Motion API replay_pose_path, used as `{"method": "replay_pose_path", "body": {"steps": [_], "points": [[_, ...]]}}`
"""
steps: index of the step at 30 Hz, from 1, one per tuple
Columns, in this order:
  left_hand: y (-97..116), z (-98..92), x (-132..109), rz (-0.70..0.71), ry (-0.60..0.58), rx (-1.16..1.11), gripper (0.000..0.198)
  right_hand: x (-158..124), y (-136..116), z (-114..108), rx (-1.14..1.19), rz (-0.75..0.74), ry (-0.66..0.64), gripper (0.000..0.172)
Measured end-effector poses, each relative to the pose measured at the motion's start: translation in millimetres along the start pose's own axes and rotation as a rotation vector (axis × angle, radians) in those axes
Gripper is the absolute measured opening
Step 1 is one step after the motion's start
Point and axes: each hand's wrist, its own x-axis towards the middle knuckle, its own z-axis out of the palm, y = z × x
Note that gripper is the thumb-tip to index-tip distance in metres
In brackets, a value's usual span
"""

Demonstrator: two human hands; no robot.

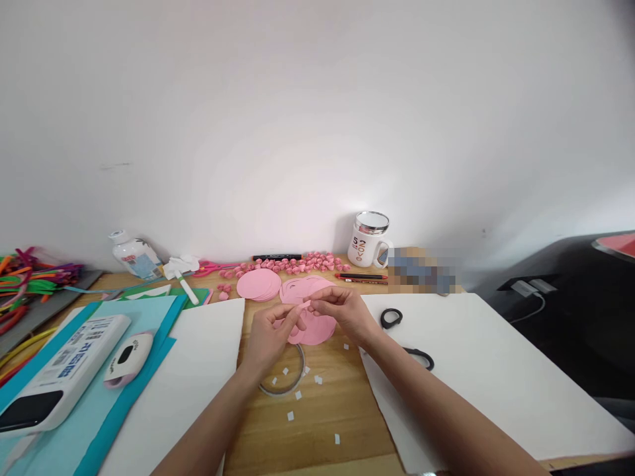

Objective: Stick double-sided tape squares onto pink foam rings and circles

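Between the fingertips of both hands is a small pink paper piece, partly hidden by the fingers. My left hand pinches it from the left, and my right hand from the right. Beneath and behind them lie overlapping pink paper circles, with a neat stack of circles farther left. Small rolled pink paper pieces are heaped along the wall. Below my left hand a roll of tape lies flat, and little white squares are scattered around it.
White boards flank the work area; black scissor handles rest on the right one. A white mug, pencils and black marker stand or lie at the back. Leftward are a bottle, power bank and pipe cleaners.
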Motion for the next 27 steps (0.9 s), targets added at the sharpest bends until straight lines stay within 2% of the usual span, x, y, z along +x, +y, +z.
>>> {"method": "replay_pose_path", "body": {"steps": [11,19,27], "points": [[0.8,0.1,0.1,-0.013,-0.009,0.011,0.029,0.9,1.7,-0.2,-0.003,-0.004,0.026,0.017],[-0.8,-0.4,0.2,-0.026,0.021,-0.023,0.028,-0.1,1.9,-0.6,0.0,-0.015,-0.012,0.018],[-2.3,-0.8,0.3,-0.013,0.001,0.017,0.03,0.7,2.0,-0.7,0.028,-0.011,-0.004,0.017]]}}
